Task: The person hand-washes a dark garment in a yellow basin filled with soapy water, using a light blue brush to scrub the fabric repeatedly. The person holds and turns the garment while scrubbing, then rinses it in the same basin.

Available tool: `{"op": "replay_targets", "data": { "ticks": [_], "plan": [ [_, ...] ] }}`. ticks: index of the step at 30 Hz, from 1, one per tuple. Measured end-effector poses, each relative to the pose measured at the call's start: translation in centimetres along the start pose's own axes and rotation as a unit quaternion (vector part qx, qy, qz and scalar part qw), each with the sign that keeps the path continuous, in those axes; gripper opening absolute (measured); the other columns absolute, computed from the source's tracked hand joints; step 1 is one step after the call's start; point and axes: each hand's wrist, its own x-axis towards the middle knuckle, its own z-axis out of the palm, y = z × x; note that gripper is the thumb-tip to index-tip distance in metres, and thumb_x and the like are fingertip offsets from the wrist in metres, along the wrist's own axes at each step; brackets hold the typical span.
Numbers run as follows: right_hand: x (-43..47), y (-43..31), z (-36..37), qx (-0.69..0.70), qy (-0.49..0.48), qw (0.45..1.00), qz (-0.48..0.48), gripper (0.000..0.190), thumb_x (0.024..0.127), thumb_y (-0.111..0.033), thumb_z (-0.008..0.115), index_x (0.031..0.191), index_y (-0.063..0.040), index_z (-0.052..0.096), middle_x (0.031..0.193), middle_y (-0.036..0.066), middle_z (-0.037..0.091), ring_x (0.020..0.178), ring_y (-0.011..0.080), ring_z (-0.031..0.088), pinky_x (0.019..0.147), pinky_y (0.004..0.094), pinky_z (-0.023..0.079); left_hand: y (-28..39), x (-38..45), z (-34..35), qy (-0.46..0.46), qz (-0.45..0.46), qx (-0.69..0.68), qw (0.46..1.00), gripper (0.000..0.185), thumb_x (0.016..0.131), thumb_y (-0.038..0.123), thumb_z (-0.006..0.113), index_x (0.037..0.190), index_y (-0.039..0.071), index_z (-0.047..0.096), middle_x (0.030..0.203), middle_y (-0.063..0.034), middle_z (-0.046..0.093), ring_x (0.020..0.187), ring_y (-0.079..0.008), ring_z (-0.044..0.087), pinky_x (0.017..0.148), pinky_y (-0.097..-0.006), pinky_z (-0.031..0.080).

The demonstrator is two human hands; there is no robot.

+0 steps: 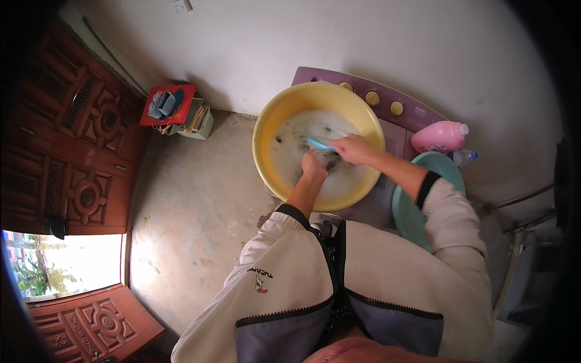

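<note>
A yellow plastic basin (262, 149) filled with sudsy water stands on a purple washing machine (395, 149). My right hand (356, 149) grips a light-blue brush (320, 144), slightly blurred, over the suds. Lower and to the left, my left hand (313, 165) is curled at the foam beside a dark wet cloth (333, 162) and appears to hold it; its fingertips are partly hidden. Foam covers most of the cloth, with small dark patches showing elsewhere in the basin.
Right of the yellow basin are a green basin (405, 213), a pink detergent bottle (438, 137) and a clear bottle (464, 157) with a blue cap. A box of items (202, 125) under a red bag (186, 106) sits by the wall. Carved wooden doors (86, 195) stand left.
</note>
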Motion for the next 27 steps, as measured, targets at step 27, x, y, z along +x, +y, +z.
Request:
{"op": "replay_targets", "data": {
  "ticks": [27],
  "plan": [
    [-2.3,1.7,-0.6,0.000,-0.042,0.999,0.020,0.033,0.094,-0.020,0.051,0.120,-0.022,0.071,0.099,0.020,0.071,0.092,0.0413,0.066,0.084,0.0503,0.053,-0.3,1.3,-0.4,0.043,0.030,0.071,0.996,0.033,0.099,0.019,0.046,0.128,0.004,0.052,0.122,-0.0119,0.058,0.110,-0.0305,0.061,0.092,-0.0508,0.051]
  ]
}}
